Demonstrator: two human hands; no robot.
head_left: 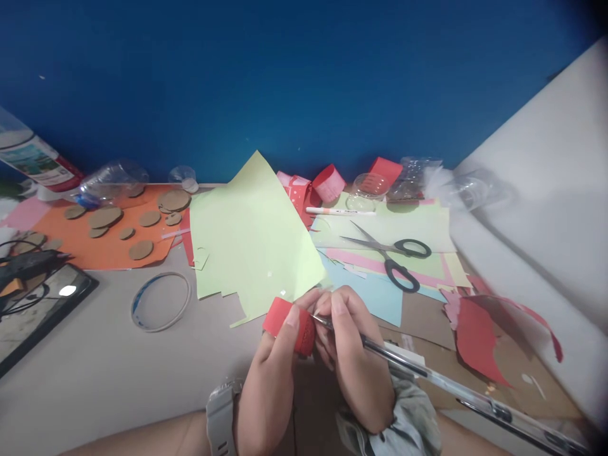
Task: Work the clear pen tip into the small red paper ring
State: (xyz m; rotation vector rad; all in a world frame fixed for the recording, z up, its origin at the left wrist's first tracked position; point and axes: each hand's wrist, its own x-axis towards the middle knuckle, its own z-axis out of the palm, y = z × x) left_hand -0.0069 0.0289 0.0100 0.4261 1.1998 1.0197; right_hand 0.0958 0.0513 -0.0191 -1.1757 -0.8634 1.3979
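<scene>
Red roll [289, 325] sits low at the table's near edge, pinched in our left hand [275, 361], fingers curled around it. Our right hand [354, 354] grips a pen [427, 373], tip at the roll. Green paper [251, 240] lies just behind, scissors [392, 253] farther right.

Deep blue wall [304, 76] behind; beige tabletop [95, 354]; white panel [546, 209] rt.

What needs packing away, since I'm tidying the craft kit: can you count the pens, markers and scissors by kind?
Pen: 1, gripped in the right hand, next to the red paper roll held by the left hand
Marker: 1, white, lying on the papers
Scissors: 1, black-handled, lying open
Total: 3
</scene>
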